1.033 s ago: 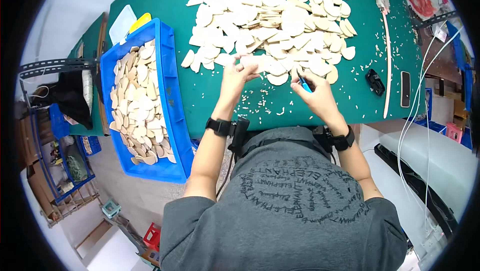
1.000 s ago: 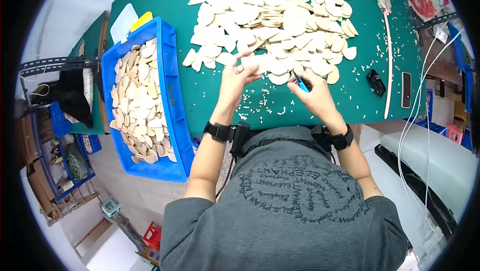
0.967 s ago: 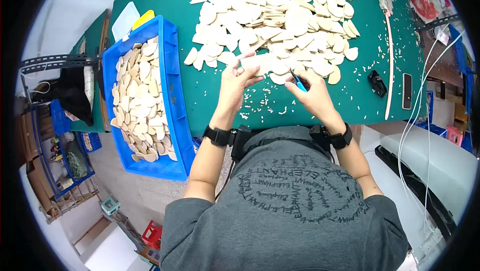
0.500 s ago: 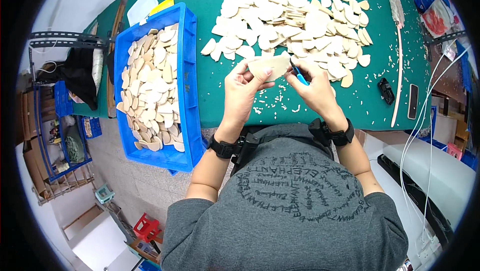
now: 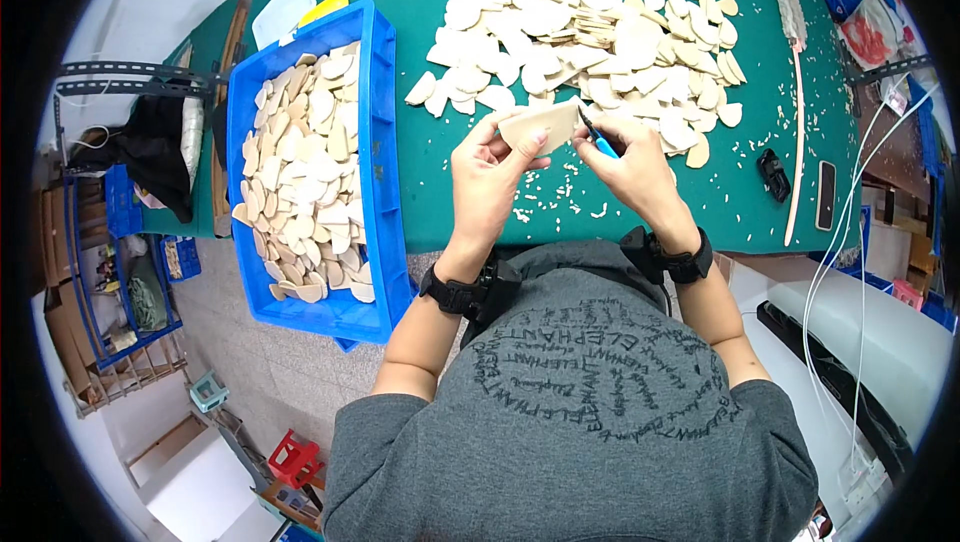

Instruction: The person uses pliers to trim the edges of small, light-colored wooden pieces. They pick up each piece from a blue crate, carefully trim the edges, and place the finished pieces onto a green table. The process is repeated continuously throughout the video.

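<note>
My left hand [image 5: 485, 187] pinches a cream half-moon foam pad [image 5: 545, 128] between thumb and fingers, above the near part of the green table. Closed round a pair of blue-handled snips [image 5: 602, 142] is my right hand [image 5: 642, 174]. The dark tips of the snips are at the pad's right edge; whether they are biting into it is too small to tell. Just beyond both hands spreads a heap of similar cream pads [image 5: 640, 42], some stacked on edge.
To the left stands a blue crate [image 5: 385, 172] filled with more pads [image 5: 310, 177]. Small white trimmings [image 5: 560, 207] litter the green table [image 5: 440, 202]. At the right lie a long-handled brush [image 5: 797, 142], a black object [image 5: 772, 176] and a phone [image 5: 826, 195]. White cables [image 5: 850, 202] hang beyond.
The pad has turned in my left hand, its right edge now steeper and straighter to view. My right hand and the snips have shifted slightly along with it.
</note>
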### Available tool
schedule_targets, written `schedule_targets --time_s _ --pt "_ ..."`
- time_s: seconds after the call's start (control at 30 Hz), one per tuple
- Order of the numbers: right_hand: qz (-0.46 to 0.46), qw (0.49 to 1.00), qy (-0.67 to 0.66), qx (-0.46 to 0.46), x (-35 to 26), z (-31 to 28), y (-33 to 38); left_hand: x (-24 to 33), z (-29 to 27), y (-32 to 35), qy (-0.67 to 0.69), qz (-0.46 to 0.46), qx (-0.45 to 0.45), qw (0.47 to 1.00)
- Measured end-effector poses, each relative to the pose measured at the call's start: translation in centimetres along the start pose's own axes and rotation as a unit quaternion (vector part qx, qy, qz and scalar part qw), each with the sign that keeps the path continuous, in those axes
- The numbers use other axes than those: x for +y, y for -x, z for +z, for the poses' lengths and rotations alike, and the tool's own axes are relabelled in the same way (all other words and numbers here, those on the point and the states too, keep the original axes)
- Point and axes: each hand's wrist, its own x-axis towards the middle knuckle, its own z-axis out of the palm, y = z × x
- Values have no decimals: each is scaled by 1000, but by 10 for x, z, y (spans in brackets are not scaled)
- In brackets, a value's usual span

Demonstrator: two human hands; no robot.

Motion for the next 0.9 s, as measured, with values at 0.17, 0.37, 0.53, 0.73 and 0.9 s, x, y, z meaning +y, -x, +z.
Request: schedule_targets --time_s 0.17,0.37,0.53,0.73,0.9 --pt "21 1000 -3 -14 4 3 -1 0 -3 -2 -10 4 -3 1000" --pt "123 988 -89 -8 -14 1 -4 -2 -7 -5 56 -45 6 997" --pt "93 985 -143 -14 9 -3 -10 0 -27 -3 63 -25 73 995" --pt "146 975 -170 -6 32 -20 -7 17 -131 0 4 93 288 953" --pt "67 968 -216 -106 -1 -14 -14 12 -86 3 158 -84 80 981"
